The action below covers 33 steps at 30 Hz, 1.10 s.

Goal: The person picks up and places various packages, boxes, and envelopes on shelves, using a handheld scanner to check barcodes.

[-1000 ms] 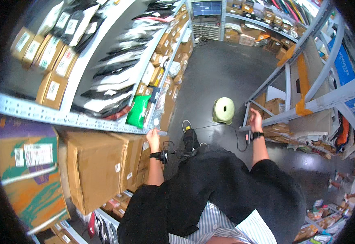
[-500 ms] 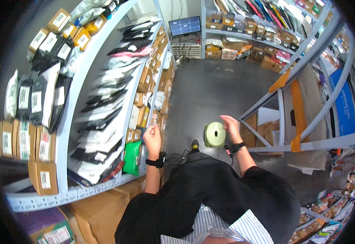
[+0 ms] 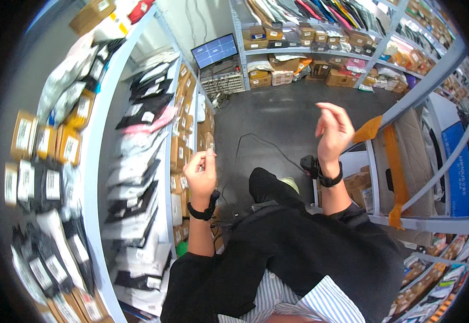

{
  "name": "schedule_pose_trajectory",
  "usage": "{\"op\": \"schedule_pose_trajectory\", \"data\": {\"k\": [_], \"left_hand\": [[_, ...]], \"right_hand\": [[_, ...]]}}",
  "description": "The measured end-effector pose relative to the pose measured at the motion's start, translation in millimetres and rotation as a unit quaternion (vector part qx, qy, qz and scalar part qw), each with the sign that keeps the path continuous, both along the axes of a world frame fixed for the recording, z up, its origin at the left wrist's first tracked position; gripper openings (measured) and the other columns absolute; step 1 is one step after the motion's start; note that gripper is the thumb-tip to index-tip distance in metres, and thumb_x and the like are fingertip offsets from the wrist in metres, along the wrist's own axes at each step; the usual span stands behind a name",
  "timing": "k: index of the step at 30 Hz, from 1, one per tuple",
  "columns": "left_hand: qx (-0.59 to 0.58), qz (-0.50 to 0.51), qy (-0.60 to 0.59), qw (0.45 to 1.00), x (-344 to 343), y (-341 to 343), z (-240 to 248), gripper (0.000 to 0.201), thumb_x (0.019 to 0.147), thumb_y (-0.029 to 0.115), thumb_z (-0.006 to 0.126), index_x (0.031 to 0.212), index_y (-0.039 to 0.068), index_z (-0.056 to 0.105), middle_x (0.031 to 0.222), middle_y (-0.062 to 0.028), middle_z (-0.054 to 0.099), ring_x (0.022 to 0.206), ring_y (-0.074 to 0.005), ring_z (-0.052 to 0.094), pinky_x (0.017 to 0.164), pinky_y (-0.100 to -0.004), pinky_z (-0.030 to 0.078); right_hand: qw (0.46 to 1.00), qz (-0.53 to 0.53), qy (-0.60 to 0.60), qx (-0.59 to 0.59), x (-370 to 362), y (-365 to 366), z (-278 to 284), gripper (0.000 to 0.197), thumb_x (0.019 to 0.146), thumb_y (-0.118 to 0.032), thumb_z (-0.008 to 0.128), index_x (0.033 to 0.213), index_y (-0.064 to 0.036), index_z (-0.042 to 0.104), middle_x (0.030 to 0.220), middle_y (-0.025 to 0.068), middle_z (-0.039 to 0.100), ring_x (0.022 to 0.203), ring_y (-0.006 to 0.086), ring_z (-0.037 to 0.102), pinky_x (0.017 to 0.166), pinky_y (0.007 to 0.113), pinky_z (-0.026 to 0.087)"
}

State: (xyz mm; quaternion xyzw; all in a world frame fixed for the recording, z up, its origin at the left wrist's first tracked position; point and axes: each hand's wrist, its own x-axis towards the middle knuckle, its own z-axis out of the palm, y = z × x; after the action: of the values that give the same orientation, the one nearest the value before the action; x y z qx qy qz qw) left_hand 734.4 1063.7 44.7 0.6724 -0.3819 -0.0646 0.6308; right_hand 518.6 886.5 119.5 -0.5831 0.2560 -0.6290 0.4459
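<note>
My left hand (image 3: 200,171) is raised beside the left shelving, its fingers curled in and nothing seen in them. Farther forward on the right, my right hand (image 3: 333,131) is held up with its fingers loosely bent and apart, holding nothing. Both wrists wear black bands, and a small dark device (image 3: 310,166) hangs beside the right one. Neither hand touches anything on the shelves. Nearest the left hand are small cardboard boxes (image 3: 178,153) at the shelf edge. Part of a pale green stool (image 3: 290,184) shows behind my dark-clothed leg; the rest is hidden.
Bagged parcels (image 3: 137,167) fill the left shelves. A monitor (image 3: 214,51) stands at the back, beside more loaded shelves. A metal rack frame (image 3: 443,223) with orange tape (image 3: 368,130) rises on the right. A thin black cable (image 3: 267,141) lies on the dark floor (image 3: 277,116).
My view has moved forward toward the monitor and back shelves. The stool has gone from open view to mostly behind my leg. My right hand has risen and reaches farther forward.
</note>
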Motion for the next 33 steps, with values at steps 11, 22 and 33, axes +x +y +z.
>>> {"op": "schedule_pose_trajectory", "data": {"k": [11,22,33], "left_hand": [[0.065,-0.431,0.190,0.880,18.9,-332.9,-85.6,0.085,0.094,0.062,0.005,0.126,-0.003,0.049,0.118,-0.0143,0.060,0.103,-0.0194,0.055,0.088,-0.0302,0.039],[0.205,-0.616,0.297,0.700,-41.6,-627.0,-53.8,0.015,0.093,0.009,0.057,0.080,0.001,0.056,0.081,-0.0057,0.063,0.067,-0.0154,0.063,0.068,-0.0282,0.049],[0.261,-0.683,0.273,0.625,-114.8,-882.1,-102.9,0.023,0.090,0.018,0.063,0.083,-0.003,0.064,0.081,-0.0041,0.067,0.073,-0.0084,0.059,0.070,-0.0250,0.047]], "right_hand": [[0.984,0.061,-0.076,0.149,94.9,-264.7,-63.3,0.020,0.091,-0.009,0.051,0.092,0.0052,0.064,0.049,-0.0023,0.046,0.038,0.0044,0.034,0.039,0.021,0.024],[0.959,-0.187,-0.115,0.178,71.0,-584.0,-86.7,0.016,0.092,-0.008,0.054,0.092,0.0016,0.066,0.061,-0.0044,0.055,0.049,0.0005,0.042,0.043,0.020,0.030],[0.893,-0.428,0.127,0.063,-17.6,-804.5,-99.8,0.013,0.089,-0.005,0.058,0.095,0.0015,0.067,0.058,-0.0077,0.050,0.051,-0.0011,0.037,0.045,0.019,0.027]]}}
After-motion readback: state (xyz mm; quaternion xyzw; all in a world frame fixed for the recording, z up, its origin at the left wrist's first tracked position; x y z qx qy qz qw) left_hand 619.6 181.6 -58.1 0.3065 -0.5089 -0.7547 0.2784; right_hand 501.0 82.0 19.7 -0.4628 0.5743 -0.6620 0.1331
